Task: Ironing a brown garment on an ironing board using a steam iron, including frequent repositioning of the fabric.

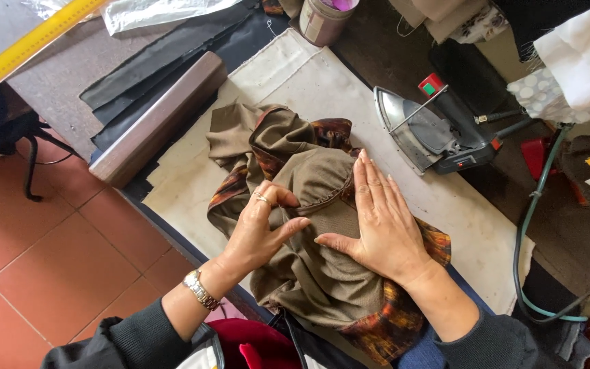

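At the top edge of the work surface stands one round brownish plastic tub (322, 20) with something purple showing at its mouth; what that is cannot be told. It is the only container in view.

Counted, there is one olive-brown garment with an orange-and-brown patterned lining (308, 205), one grey steam iron with a black handle (438, 133) lying on its side, one long wooden pressing block (158, 119) and one yellow ruler (39, 34) at the upper left.

The garment lies crumpled in the middle of a cream padded pressing cloth (322, 82), directly under both hands. The left hand (261, 229), wearing a ring and a metal wristwatch (199, 290), is curled with fingertips pinching a fold of the brown cloth beside a gathered seam. The right hand (380, 222) is spread flat, fingers together, palm pressing the garment down just beside the left; the two thumbs nearly meet. The iron rests well apart from the hands, up and to the right of the garment, on the cloth's far edge
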